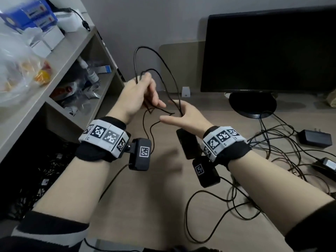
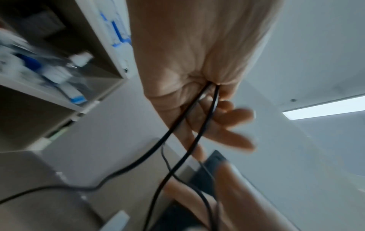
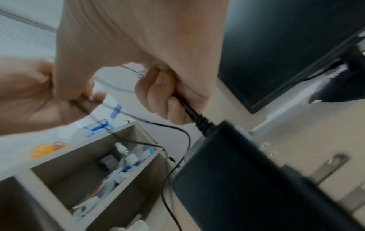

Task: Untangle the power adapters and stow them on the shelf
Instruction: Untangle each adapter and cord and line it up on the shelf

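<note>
A black power adapter (image 1: 188,144) (image 3: 256,179) hangs under my right hand (image 1: 183,115), whose lower fingers (image 3: 158,96) curl round its cable just above the strain relief. My left hand (image 1: 140,95) is raised beside it and pinches loops of the same thin black cable (image 1: 163,66) (image 2: 197,125) between thumb and forefinger; the loops arch above both hands. Two more black adapters (image 1: 315,138) (image 1: 325,168) lie on the desk at the right among tangled cables (image 1: 272,146).
A beige shelf unit (image 1: 60,57) stands at the left, its top and cubbies filled with boxes, bags and bottles. A black monitor (image 1: 269,50) on a round stand occupies the back right. The wooden desk (image 1: 145,206) runs under my forearms.
</note>
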`<state>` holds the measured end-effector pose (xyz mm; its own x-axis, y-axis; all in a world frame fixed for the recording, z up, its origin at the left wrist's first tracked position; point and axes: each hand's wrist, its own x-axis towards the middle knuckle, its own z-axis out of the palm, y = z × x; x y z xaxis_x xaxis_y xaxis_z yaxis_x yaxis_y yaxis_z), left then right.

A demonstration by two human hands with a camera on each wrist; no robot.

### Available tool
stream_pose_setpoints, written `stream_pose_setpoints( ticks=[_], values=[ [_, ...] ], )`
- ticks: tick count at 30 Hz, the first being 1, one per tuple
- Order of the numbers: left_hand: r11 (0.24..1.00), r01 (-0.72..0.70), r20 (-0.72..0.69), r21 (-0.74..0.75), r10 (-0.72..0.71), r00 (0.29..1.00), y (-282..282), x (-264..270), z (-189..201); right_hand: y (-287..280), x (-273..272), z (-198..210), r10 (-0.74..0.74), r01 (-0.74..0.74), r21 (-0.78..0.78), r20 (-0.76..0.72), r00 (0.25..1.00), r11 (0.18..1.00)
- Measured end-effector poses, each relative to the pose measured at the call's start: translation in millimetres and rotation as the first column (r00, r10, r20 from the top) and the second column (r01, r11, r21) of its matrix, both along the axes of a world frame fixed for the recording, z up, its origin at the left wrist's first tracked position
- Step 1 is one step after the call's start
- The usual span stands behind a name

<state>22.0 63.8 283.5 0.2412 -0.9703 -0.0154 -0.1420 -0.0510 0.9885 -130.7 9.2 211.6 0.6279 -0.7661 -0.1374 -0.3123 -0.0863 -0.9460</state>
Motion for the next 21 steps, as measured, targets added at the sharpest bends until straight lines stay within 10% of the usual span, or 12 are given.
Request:
stream_pose_setpoints(
  ticks=[11,17,21],
  values=[
    [0.943,0.229,-0.208,-0.24,-0.281,0.937,6,-52,67,4,3,1,0.117,-0.136,-0.126,-0.147,0.982,0.983],
    [0.971,0.084,-0.284,-0.224,-0.147,0.947,5,-31,77,-2,-37,-31,0.189,-0.179,0.062,-0.303,0.934,0.982],
    [0.999,-0.032,-0.166,0.041,0.038,0.985,-5,3,53,-9,-60,-44,0.109,-0.097,0.051,-0.379,0.919,0.994]
  ],
)
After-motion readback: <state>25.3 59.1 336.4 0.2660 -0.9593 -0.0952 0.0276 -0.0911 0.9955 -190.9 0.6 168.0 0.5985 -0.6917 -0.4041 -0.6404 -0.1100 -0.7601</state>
